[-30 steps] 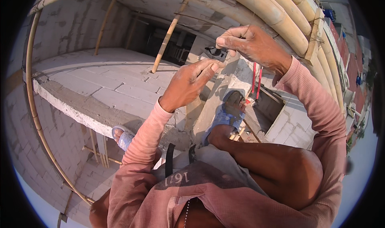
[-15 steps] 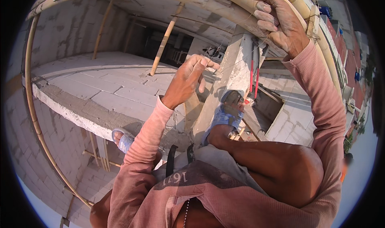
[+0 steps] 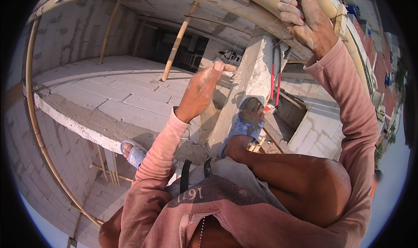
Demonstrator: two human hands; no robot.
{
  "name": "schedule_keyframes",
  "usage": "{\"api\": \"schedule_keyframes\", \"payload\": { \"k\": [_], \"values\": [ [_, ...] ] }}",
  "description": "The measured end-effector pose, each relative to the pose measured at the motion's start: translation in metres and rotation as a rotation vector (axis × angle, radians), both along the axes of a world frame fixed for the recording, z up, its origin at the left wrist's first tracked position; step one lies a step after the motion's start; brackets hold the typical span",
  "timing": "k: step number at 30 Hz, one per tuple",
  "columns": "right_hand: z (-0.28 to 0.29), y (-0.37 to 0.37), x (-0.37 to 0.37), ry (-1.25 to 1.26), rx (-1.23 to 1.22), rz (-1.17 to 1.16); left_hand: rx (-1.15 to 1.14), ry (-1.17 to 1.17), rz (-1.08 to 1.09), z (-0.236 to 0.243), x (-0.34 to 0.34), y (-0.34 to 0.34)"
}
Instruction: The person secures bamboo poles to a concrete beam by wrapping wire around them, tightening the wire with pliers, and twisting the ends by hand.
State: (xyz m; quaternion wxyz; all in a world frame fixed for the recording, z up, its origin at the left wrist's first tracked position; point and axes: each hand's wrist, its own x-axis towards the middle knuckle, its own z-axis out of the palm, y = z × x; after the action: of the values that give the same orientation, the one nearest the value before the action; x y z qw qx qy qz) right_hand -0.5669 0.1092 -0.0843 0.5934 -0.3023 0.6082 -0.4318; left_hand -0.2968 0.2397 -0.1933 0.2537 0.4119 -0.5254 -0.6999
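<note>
A thin wire (image 3: pixel 260 56) runs between my hands, past the concrete post and the bamboo pole (image 3: pixel 257 13). My left hand (image 3: pixel 198 91) is closed in a pinch on the wire, thumb against the fingers, left of the concrete post (image 3: pixel 254 60). Up at the right, my right hand (image 3: pixel 310 28) has its fingers curled beside the bamboo poles, and the wire leads into them. Just where it ends inside that hand is hidden. A long tool with two red handles (image 3: pixel 273 80) hangs on the post's right side.
I squat with one sandalled foot (image 3: pixel 250 115) by the post and the other (image 3: pixel 133 152) on the wall ledge (image 3: pixel 78 121). A bamboo prop (image 3: pixel 178 43) stands on the block surface behind. An opening (image 3: pixel 287 117) lies at the right, with a drop beyond the ledge.
My left hand has turned, its fingers drawn closer together and the index pointing right. My right hand has shifted slightly right. The feet and the red-handled tool stay in place.
</note>
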Motion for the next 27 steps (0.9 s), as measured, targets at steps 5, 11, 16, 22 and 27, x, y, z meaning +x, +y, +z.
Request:
{"api": "schedule_keyframes", "payload": {
  "k": [5,11,16,22,27],
  "values": [
    [-0.005,0.002,0.002,0.013,0.002,-0.01,-0.125,0.043,0.205,0.003,-0.014,0.005],
    [-0.004,0.003,0.0,0.047,-0.006,-0.02,-0.035,0.098,0.013,0.008,-0.02,0.005],
    [0.004,-0.002,-0.004,0.099,-0.023,-0.019,0.0,0.143,-0.079,0.003,-0.021,0.006],
    [0.013,0.004,-0.012,0.176,-0.014,0.016,0.33,0.44,-0.002,-0.002,0.002,0.011],
    [0.023,0.027,-0.027,0.344,0.063,0.017,0.194,0.222,0.067,-0.007,0.023,-0.007]
  ]
}}
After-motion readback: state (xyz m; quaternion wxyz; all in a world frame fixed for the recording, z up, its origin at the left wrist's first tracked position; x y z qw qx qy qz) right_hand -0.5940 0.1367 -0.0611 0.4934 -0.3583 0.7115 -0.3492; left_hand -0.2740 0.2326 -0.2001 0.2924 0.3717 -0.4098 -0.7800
